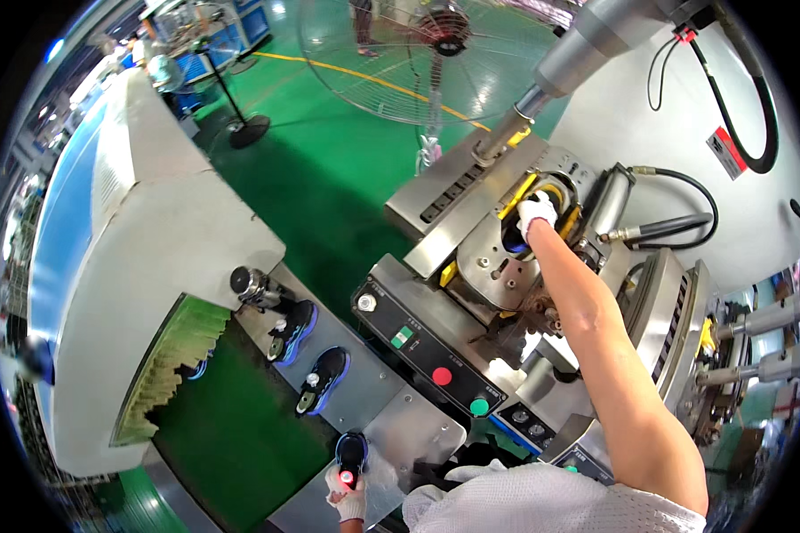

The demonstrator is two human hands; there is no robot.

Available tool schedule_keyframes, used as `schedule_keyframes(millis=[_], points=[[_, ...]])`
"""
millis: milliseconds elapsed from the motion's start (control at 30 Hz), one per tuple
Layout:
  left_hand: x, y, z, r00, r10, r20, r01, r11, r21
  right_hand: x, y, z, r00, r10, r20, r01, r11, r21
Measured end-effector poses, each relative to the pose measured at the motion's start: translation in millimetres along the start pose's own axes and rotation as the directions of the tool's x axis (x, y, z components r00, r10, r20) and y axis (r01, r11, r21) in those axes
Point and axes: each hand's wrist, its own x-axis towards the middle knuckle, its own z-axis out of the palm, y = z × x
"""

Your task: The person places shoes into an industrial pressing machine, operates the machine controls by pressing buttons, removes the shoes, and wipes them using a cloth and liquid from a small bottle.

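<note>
My left hand, in a white glove, grips the near end of a black sports shoe with a blue-purple sole, low over the metal ledge. A red glow falls on the shoe beside my fingers. My right arm stretches far forward, and its gloved hand is closed at a dark shoe with a blue edge inside the machine's clamp. Most of that shoe is hidden by the hand and the yellow-edged metal plates. Two more black shoes with blue soles, one nearer and one farther, lie on the ledge.
A control panel with red and green buttons fronts the press. On the left, a pale machine housing has a fringed opening over a green belt. A steel flask stands by the shoes. Beyond is a large fan.
</note>
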Motion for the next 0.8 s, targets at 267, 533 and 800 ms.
schedule_keyframes(millis=[267, 533, 800], points=[[-8.2, 18.0, -28.4, 0.988, 0.089, -0.123, -0.09, 0.996, -0.003, -149.5, -85.5, -76.0, 0.883, -0.21, 0.419, 0.212, 0.976, 0.043], [-6.5, -7.8, -16.3, 0.975, 0.174, -0.137, -0.186, 0.98, -0.078, -488.6, 70.2, -155.8, 0.608, -0.593, 0.528, 0.781, 0.565, -0.266], [40.9, -38.1, -86.4, 0.819, 0.41, 0.402, -0.161, 0.836, -0.525, -489.2, 132.8, -140.9, 0.663, -0.415, 0.623, 0.747, 0.306, -0.59]])
